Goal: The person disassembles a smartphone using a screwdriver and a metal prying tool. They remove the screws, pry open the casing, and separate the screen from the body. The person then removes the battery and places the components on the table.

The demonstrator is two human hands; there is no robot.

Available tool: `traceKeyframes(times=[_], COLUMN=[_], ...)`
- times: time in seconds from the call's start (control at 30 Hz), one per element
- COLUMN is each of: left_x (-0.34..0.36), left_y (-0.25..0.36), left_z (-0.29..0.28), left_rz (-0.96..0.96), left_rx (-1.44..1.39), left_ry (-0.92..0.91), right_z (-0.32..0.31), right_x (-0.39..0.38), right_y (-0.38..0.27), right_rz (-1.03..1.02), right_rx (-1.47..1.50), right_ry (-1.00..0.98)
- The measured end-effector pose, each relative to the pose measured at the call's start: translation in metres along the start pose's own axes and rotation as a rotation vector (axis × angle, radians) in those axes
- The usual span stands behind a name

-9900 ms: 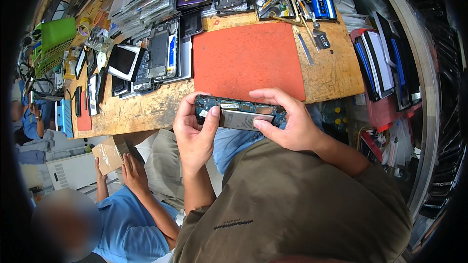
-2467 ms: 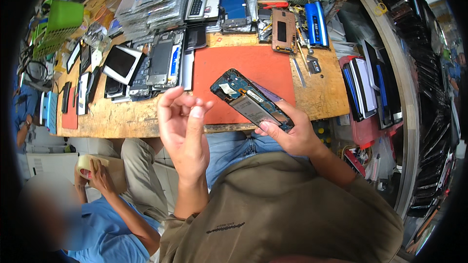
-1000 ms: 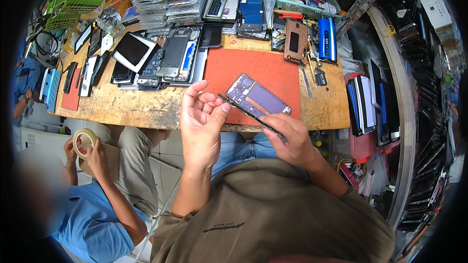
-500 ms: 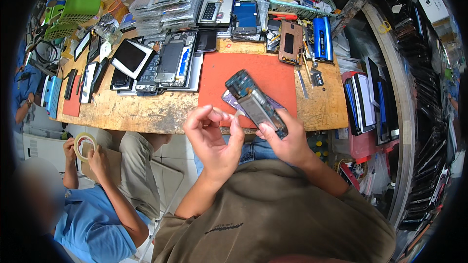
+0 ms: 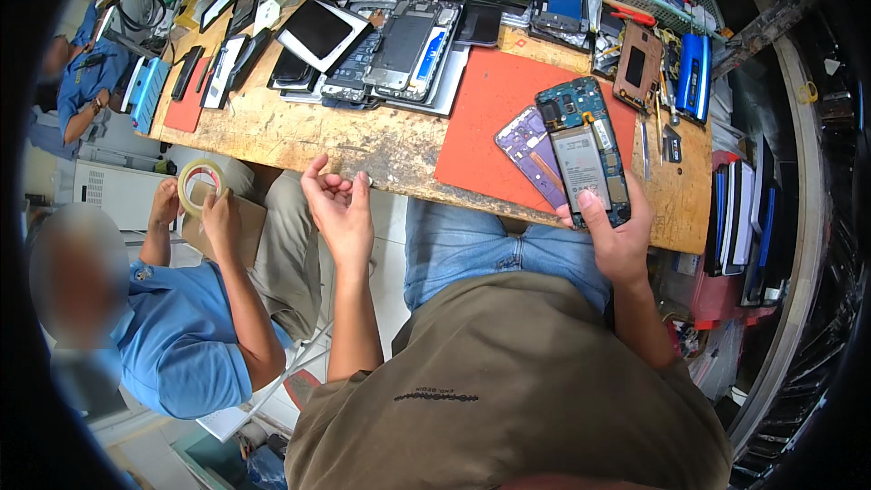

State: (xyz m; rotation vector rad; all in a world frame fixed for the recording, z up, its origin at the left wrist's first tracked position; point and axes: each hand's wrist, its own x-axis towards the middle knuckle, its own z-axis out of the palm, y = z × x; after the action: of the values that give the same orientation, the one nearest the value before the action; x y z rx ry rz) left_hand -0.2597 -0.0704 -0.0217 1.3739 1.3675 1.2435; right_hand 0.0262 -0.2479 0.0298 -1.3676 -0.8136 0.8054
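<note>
My right hand point(image 5: 620, 234) grips an opened smartphone point(image 5: 585, 152) along its lower end. Its green circuit board and grey battery face up. Under and beside it, a purple phone frame point(image 5: 533, 156) lies tilted on the orange-red mat point(image 5: 481, 118). My left hand point(image 5: 341, 213) hangs off the table's front edge, palm up, fingers loosely curled and thumb apart from the index finger. At the thumb tip shows a small pale bit point(image 5: 369, 181), too small to name.
Stacked opened phones point(image 5: 413, 50) and a white-framed tablet-like panel point(image 5: 324, 34) lie left of the mat. A brown phone panel point(image 5: 638, 63), a blue phone-shaped part point(image 5: 693, 77) and a tool basket point(image 5: 667, 0) are at right. A seated co-worker point(image 5: 195, 308) holds a tape roll point(image 5: 199, 183).
My left hand has moved left, away from the phone, and its thumb and index finger have parted. The phone in my right hand has turned more upright. The view has shifted left.
</note>
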Motion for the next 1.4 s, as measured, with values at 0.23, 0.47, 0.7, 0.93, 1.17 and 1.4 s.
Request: traceKeyframes(times=[0.23, 0.47, 0.7, 0.93, 1.17, 1.4], left_x=[-0.022, -0.042, 0.007, 0.053, 0.057, 0.046], left_y=[0.053, 0.092, 0.093, 0.096, 0.078, 0.067], left_z=[0.024, 0.098, 0.105, 0.065, 0.071, 0.148], left_rz=[0.275, -0.102, 0.043, 0.040, -0.092, -0.180], left_rx=[0.304, -0.354, -0.270, -0.424, -0.448, -0.427], left_ry=[0.081, -0.744, -0.615, -0.477, -0.457, -0.601], right_z=[-0.012, -0.003, -0.048, -0.038, -0.040, -0.060], right_x=[0.007, -0.008, -0.015, -0.016, -0.013, -0.035], right_y=[-0.005, -0.008, 0.001, -0.005, -0.005, -0.015], right_rz=[-0.496, -0.584, -0.402, -0.382, -0.396, -0.555], right_rx=[-0.559, -0.989, -0.704, -0.901, -0.951, -1.028], right_ry=[0.097, 0.008, 0.159, 0.000, -0.016, -0.057])
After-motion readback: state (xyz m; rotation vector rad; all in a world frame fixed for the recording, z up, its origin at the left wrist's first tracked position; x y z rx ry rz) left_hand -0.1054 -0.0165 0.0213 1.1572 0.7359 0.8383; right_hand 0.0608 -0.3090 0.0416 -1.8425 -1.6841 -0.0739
